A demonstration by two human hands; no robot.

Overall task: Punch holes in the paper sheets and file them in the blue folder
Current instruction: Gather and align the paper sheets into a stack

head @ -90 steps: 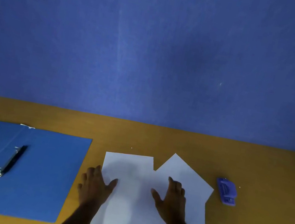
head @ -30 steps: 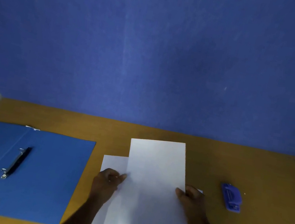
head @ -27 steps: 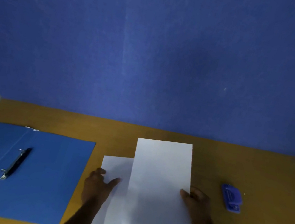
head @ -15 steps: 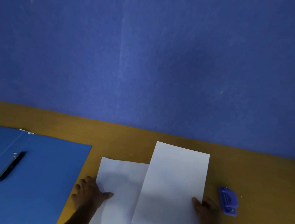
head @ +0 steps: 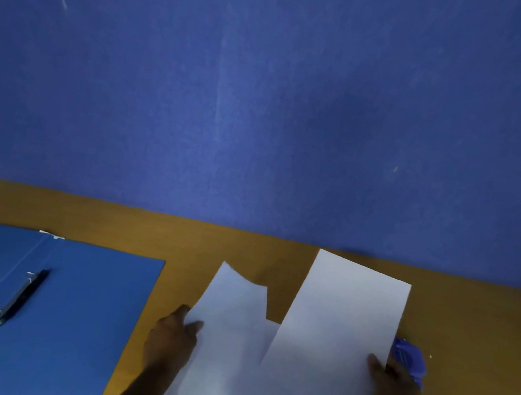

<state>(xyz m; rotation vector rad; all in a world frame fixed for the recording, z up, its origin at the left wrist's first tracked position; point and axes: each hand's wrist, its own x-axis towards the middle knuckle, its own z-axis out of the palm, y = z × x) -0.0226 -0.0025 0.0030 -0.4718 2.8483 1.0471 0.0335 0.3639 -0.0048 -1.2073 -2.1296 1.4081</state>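
Head view: left hand (head: 173, 338) pinches one paper sheet (head: 229, 324); right hand (head: 395, 381) grips another sheet (head: 341, 323), partly hiding the hole punch (head: 409, 361). Open blue folder (head: 73, 321) lies left; bare desk (head: 175, 238) beyond.

Hole punch (head: 409, 361) half hidden behind right hand (head: 393, 391)

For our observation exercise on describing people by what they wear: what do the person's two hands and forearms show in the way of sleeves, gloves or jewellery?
Both are bare: the left hand and right hand wear no gloves, and no sleeves cover the visible forearms. No rings, watch or markings can be made out in this dim picture.
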